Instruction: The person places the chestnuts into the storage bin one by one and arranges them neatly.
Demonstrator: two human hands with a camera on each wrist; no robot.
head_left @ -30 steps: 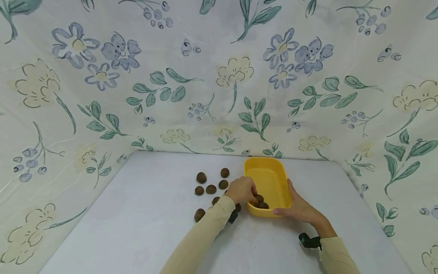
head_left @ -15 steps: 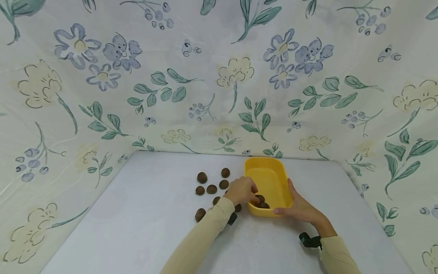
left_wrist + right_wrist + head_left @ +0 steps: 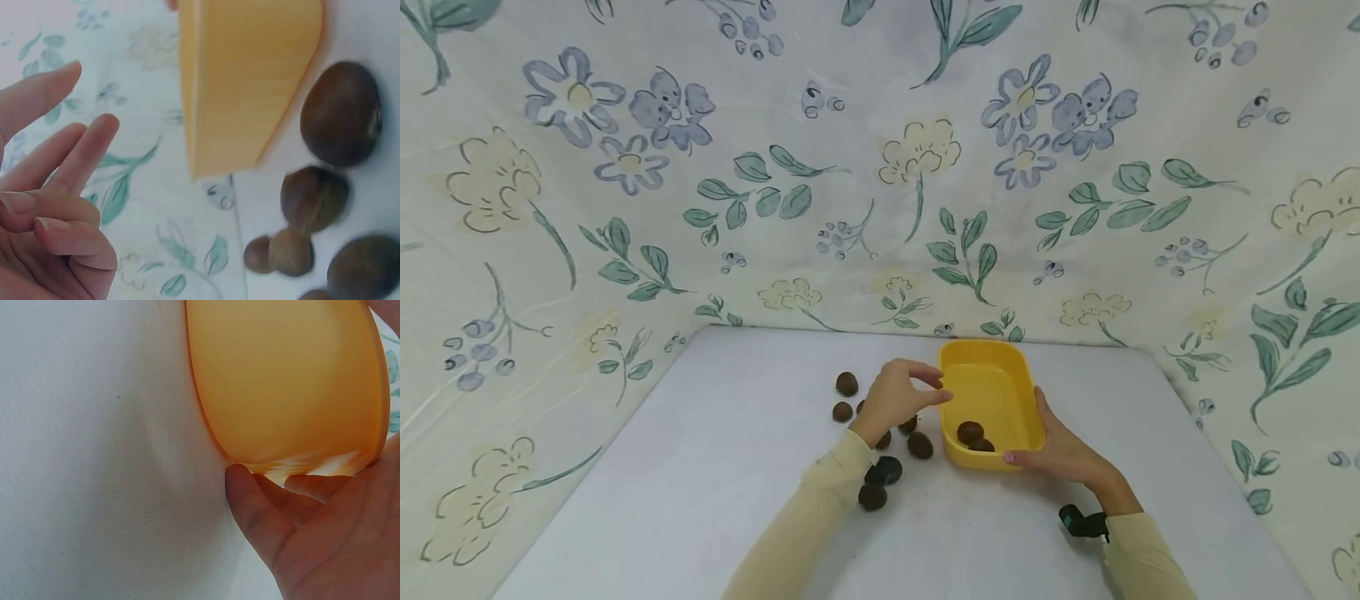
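A yellow plastic container stands on the white table with two brown chestnuts in its near left corner. My right hand grips its near right corner, thumb at the near side and fingers along the right wall. In the right wrist view, the fingers lie against the yellow wall. Just left of the container, my left hand holds nothing, its fingertips close to the left rim. Loose chestnuts lie under and around that hand, some hidden by it. The left wrist view shows several chestnuts beside the container wall.
A flower-printed cloth rises behind and beside the white table. Two chestnuts lie nearest me by the left wrist, where a dark wrist camera overlaps them. Another dark camera sits on the right wrist.
My left hand has come up out of the container and moved left and away, over the loose chestnuts. Two chestnuts stay inside the container. My right hand keeps its grip.
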